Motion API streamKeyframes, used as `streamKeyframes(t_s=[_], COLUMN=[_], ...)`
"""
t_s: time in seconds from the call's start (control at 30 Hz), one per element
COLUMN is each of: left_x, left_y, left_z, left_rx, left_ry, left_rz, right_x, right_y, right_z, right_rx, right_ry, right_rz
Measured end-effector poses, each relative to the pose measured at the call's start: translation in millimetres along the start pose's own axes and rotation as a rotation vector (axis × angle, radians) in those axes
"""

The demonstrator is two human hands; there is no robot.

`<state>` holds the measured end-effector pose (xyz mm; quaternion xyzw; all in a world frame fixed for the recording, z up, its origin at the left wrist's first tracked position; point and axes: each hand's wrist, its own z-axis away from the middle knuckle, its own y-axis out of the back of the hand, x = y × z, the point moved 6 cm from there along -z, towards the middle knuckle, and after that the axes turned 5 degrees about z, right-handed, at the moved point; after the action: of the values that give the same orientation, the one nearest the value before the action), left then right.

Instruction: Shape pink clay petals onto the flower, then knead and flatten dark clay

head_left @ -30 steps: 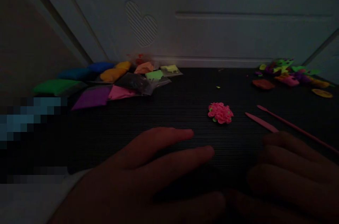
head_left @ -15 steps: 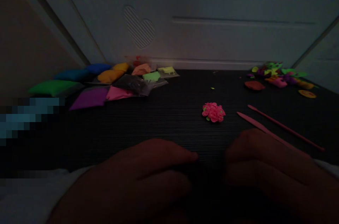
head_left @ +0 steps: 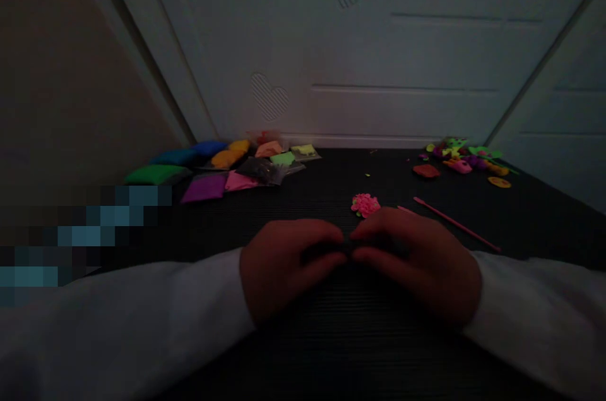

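My left hand and my right hand rest low over the dark table, fingertips almost meeting. On each, the thumb stands apart from the curved fingers, and I see nothing held in the dark gap. Just beyond the right fingers sits a pink clay flower cluster with small green leaves. A pink pointed modelling tool lies mostly hidden behind the right hand. To its right is a longer, thin pink modelling tool.
Bags of coloured clay lie at the back left, among them a purple one and a green one. At the back right are a reddish clay piece, a yellow disc and colourful clay shapes. A white panel stands behind.
The view has drawn back and shifted, showing both sleeves. My hands have come together, fingertips nearly touching; the left fingers, spread earlier, are now curved. The right hand now covers most of the pointed tool.
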<state>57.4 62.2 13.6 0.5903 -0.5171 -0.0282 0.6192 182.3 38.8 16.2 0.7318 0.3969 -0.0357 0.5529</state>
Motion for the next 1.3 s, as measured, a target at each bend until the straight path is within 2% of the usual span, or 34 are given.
streamKeyframes(t_s=[0.13,0.2,0.33,0.43,0.57,0.67,0.77,0.93,1.13,1.2,1.3], left_x=[-9,-14,-23,-25,-18,-17,-19,-24,-33,-34,-36], left_y=[1.6,-1.0,-4.5,-8.0,-13.5,-16.2,-14.8,-9.3,-0.4,0.3,3.9], left_z=[-8,-11,-13,-14,-13,-11,-10,-12,-19,-22,-26], left_rx=[0.098,0.112,0.135,0.100,-0.001,-0.038,-0.025,-0.013,0.096,0.121,0.205], left_ry=[0.130,0.167,0.236,0.292,0.291,0.295,0.283,0.300,0.339,0.310,0.261], left_rz=[0.378,0.601,0.913,1.099,1.322,1.201,1.049,0.991,0.798,0.814,0.973], right_x=[7,2,-15,-19,-16,-15,-15,-12,-10,-8,-2], right_y=[8,8,7,6,7,9,11,17,19,19,21], right_z=[-2,-1,2,2,1,1,0,0,-1,-2,-4], right_rx=[0.119,0.130,0.133,0.154,0.210,0.236,0.221,0.233,0.278,0.299,0.374], right_ry=[-0.072,-0.012,0.213,0.312,0.326,0.306,0.295,0.260,0.272,0.271,0.243], right_rz=[-0.020,-0.012,0.087,0.193,0.261,0.223,0.129,0.023,-0.002,0.004,0.032])
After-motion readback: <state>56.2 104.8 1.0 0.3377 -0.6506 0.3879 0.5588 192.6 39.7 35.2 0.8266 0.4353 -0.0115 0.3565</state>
